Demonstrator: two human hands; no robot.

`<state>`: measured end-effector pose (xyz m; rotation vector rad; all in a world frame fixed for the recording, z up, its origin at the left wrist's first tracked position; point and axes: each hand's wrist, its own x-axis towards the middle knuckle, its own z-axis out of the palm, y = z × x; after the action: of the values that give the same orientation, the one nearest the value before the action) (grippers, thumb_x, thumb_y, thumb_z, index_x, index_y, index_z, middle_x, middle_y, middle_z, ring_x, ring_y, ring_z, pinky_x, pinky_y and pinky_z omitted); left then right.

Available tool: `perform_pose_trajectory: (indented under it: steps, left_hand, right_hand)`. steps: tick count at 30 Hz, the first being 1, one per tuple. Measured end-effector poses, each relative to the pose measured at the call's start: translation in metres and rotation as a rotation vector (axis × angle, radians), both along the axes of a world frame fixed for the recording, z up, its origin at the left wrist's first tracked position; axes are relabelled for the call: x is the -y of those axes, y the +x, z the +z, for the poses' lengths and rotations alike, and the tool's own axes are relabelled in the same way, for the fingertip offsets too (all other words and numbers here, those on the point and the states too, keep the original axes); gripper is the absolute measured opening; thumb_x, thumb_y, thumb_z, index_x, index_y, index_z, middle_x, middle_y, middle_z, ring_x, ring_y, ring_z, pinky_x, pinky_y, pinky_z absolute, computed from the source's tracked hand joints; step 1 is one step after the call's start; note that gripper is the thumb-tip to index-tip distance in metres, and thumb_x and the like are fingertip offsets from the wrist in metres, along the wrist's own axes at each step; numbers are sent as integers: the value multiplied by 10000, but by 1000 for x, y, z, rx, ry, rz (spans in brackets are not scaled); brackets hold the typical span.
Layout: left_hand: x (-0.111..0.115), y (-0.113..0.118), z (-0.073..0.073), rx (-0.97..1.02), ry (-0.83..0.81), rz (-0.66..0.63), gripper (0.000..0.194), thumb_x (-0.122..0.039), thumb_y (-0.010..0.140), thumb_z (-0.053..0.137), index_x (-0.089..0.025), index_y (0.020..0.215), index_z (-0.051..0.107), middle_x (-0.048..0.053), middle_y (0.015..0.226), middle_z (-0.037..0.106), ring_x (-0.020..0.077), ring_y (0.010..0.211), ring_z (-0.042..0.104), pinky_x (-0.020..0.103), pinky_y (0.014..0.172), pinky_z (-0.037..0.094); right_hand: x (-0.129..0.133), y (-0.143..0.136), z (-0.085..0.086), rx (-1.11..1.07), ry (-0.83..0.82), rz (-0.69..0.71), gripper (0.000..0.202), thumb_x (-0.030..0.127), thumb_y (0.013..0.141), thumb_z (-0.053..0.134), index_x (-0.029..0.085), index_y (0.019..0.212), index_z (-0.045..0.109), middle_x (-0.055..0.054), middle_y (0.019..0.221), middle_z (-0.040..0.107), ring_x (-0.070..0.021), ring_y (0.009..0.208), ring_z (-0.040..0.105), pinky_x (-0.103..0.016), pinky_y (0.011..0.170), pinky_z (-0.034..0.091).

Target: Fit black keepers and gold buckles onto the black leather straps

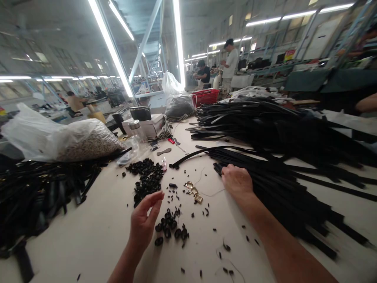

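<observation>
My left hand (145, 220) hovers over the table beside a pile of small black round pieces (145, 177). Its fingers stretch forward, the thumb a little apart below them, and nothing shows between them. A smaller cluster of black round pieces (168, 224) lies just right of it. On the right, my right hand (238, 181) curls its fingers over the near ends of a bundle of flat black straps (265, 188); the fingertips are partly hidden. One separate black strap (206, 150) curves across the table beyond it. Gold-coloured metal buckles (193, 192) lie between my hands.
A larger heap of black straps (253, 122) covers the back right. More dark straps (44, 192) lie at left, under a plastic bag of small pieces (88, 137). A clear jar (136, 131), a white box (150, 125) and a red basket (205, 96) stand behind. Several people work farther off.
</observation>
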<state>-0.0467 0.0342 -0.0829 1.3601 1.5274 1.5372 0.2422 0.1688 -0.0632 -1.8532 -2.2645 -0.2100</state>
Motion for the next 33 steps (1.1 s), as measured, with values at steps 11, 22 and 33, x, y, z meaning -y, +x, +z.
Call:
perform_pose_trajectory:
  steps: [11,22,33]
  left_hand:
    - [2,21,12,329,-237,-141,484,-438,705,792,-195,1101,657,67,851,706,196,697,670,278,647,551]
    - [2,18,11,534,-359,-95,538,-411,665,826,-173,1108,634,-12,703,605,122,557,623,179,524,494]
    - [1,21,13,700,-444,-127,702,-382,668,816,-131,1270,555,34,696,650,156,554,654,174,456,490]
  right_hand:
    - [58,-63,4,-652,-258,733,149,213,945,505,213,982,648,-3,817,699,-130,705,637,-215,648,437]
    - [69,-71,2,-809,-416,686,170,272,789,714,219,937,651,0,856,697,-150,746,635,-230,678,467]
    - [75,-76,-1,-826,-352,755,82,226,820,670,214,900,687,12,779,687,-134,690,621,-218,639,445]
